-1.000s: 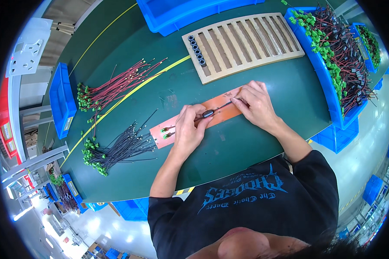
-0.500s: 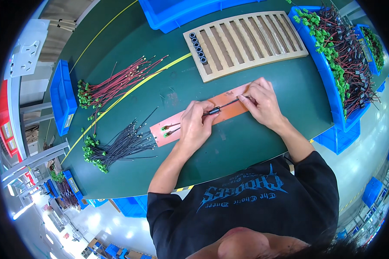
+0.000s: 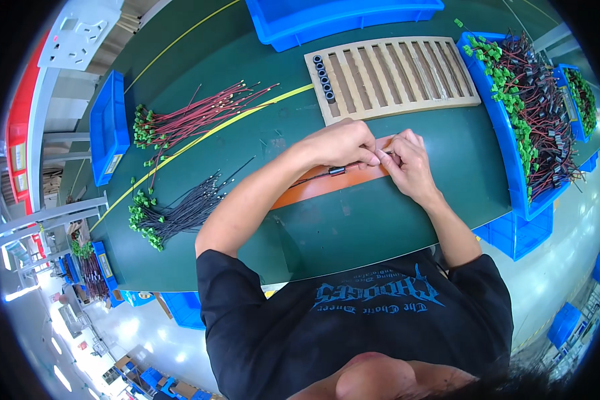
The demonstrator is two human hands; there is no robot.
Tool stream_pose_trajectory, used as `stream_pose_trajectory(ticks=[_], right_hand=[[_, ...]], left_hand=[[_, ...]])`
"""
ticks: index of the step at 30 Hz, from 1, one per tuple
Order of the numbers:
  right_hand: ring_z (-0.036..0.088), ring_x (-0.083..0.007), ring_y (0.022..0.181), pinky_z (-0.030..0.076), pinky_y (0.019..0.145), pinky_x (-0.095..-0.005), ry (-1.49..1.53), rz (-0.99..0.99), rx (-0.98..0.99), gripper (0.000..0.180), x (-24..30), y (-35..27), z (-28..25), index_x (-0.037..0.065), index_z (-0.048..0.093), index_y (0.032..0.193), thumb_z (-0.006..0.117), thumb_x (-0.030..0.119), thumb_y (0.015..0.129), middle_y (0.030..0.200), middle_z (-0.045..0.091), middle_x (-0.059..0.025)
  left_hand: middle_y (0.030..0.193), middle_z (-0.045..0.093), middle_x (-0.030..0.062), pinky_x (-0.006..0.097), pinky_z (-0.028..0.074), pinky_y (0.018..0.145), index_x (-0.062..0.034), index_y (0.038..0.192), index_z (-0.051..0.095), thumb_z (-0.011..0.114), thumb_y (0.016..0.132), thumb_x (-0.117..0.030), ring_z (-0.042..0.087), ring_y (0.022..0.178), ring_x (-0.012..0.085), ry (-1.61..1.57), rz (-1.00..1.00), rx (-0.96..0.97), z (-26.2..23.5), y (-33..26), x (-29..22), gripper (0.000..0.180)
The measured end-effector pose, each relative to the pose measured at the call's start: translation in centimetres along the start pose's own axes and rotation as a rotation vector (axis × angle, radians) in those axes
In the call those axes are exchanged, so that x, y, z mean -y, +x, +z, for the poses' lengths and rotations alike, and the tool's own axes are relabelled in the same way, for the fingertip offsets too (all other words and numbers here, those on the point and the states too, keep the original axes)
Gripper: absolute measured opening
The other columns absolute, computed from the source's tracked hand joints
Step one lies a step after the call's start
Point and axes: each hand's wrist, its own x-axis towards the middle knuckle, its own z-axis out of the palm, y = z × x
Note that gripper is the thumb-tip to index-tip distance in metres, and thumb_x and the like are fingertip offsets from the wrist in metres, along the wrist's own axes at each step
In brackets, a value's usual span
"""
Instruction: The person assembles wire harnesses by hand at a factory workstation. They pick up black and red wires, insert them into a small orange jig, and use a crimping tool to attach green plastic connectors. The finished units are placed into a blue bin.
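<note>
Both hands meet over an orange-brown strip board (image 3: 310, 191) lying on the green table. My left hand (image 3: 348, 143) reaches across it with fingers closed in a pinch, touching my right fingertips. My right hand (image 3: 410, 167) is closed too. Between them they grip the far end of a thin dark wire (image 3: 358, 167); its tip is hidden by the fingers. A black cylindrical sleeve (image 3: 337, 171) is threaded around the wire and rests over the board, left of the pinching fingers. My left forearm covers the board's left end.
Black wires (image 3: 190, 207) and red wires (image 3: 200, 117) with green connectors lie on the left. A slotted wooden tray (image 3: 363, 113) behind holds several black rings (image 3: 323, 77) in one slot. A blue bin (image 3: 485, 100) of wired parts stands right; another blue bin (image 3: 347, 30) stands behind.
My left hand has left the sleeve and moved right to meet my right hand at the wire's end. Its forearm now covers the board's left part. The whole view has shifted slightly.
</note>
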Motion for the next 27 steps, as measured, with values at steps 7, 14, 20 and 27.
stream_pose_trajectory(ticks=[7,14,20,27], right_hand=[[0.052,-0.0235,0.072,0.039,0.078,-0.0389,0.130,0.054,0.008,0.024,-0.2,0.1,-0.4,0.007,0.060,0.075,0.078,0.011,0.090,0.067,0.053,-0.0031],[0.050,-0.0219,0.070,0.039,0.076,-0.0383,0.163,0.036,0.042,0.018,-0.5,-0.3,-0.7,0.006,0.065,0.077,0.078,0.010,0.089,0.065,0.051,-0.0029],[0.050,-0.0209,0.070,0.039,0.074,-0.0382,0.159,0.130,-0.021,0.017,-0.1,0.6,-0.2,0.006,0.069,0.080,0.078,0.013,0.093,0.065,0.051,-0.0025],[0.057,-0.0165,0.078,0.046,0.079,-0.0330,0.430,0.205,-0.069,0.015,1.2,1.4,-0.1,0.003,0.071,0.087,0.077,0.014,0.095,0.079,0.060,-0.0032]], left_hand=[[0.065,0.068,0.0091,0.038,0.048,0.058,0.0004,0.081,0.076,0.079,0.090,-0.015,0.060,0.058,0.0171,-0.169,-0.068,-0.129,1.9,0.2,0.7,0.017],[0.063,0.065,0.0063,0.036,0.047,0.056,0.0007,0.081,0.075,0.075,0.093,-0.012,0.057,0.057,0.0121,-0.165,0.055,-0.220,3.2,0.3,1.3,0.018],[0.067,0.067,0.0082,0.037,0.050,0.062,0.0015,0.091,0.076,0.071,0.099,-0.020,0.060,0.062,0.0152,-0.218,0.053,-0.148,1.4,-0.1,1.2,0.023],[0.099,0.072,0.0114,0.037,0.053,0.077,0.0018,0.113,0.076,0.062,0.107,-0.030,0.066,0.088,0.0170,-0.225,0.120,-0.279,1.1,-6.6,3.4,0.036]])
